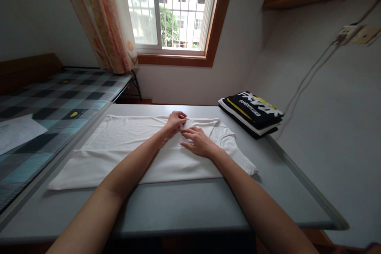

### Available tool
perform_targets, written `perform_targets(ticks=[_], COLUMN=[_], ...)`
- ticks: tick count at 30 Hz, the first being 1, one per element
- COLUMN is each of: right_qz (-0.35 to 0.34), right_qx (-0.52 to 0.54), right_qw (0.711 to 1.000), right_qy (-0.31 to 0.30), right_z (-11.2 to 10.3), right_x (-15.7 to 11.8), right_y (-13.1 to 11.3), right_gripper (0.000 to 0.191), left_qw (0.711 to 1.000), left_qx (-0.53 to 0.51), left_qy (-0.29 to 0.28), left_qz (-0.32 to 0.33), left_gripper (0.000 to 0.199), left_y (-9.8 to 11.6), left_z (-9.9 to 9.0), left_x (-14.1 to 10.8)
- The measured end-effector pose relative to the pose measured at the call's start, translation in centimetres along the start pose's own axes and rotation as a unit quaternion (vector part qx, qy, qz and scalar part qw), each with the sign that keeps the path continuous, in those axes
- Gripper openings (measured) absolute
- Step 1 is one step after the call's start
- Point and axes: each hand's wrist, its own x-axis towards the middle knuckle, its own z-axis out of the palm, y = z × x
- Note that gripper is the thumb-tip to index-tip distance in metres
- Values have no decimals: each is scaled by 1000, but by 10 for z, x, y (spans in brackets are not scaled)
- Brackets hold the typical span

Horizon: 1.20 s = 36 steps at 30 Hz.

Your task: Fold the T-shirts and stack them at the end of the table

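A white T-shirt (119, 162) lies spread sideways on the grey table, its far side folded inward and its neckline toward the right. My left hand (176, 120) is at the far part of the shirt, fingers curled and pinched together on the fabric; the fingertips are partly hidden. Just nearer and to the right, my right hand (197, 140) rests palm down on the shirt with its fingers stretched out. The fingertips of both hands are close together. Small wrinkles run through the cloth around them.
A stack of folded dark and white shirts (253, 111) sits at the table's far right corner. The grey table (184, 206) meets a bed with a checked cover (89, 87) on the left. Cables (309, 71) hang along the right wall. A barred window is ahead.
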Motion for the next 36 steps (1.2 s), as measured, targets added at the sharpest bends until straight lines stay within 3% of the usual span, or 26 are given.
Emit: perform_targets(ticks=[4,9,12,16,20,27,32,36], right_qz=[-8,34,127,296,385,387,383,376], right_qx=[27,69,25,-91,-148,-147,-161,-162], right_qw=[1000,994,986,943,904,910,909,912], right_qy=[10,83,104,123,117,24,13,5], right_z=[2,0,-7,-17,-21,-13,-10,-12], right_x=[-2,-1,-2,-11,-21,-28,-28,-27], right_y=[2,10,21,40,57,72,72,69], right_gripper=[29,28,26,27,36,54,58,57], left_qw=[993,963,945,917,898,904,928,935], left_qx=[111,228,240,263,300,271,239,208], left_qy=[10,45,21,-81,-109,-113,-93,-87], left_qz=[46,140,220,289,302,310,269,272], left_gripper=[20,19,19,20,22,25,25,26], left_y=[1,2,4,6,2,-5,-11,-14], left_z=[1,3,5,9,11,9,8,9], left_x=[-1,-4,-6,-11,-13,-10,-7,-4])
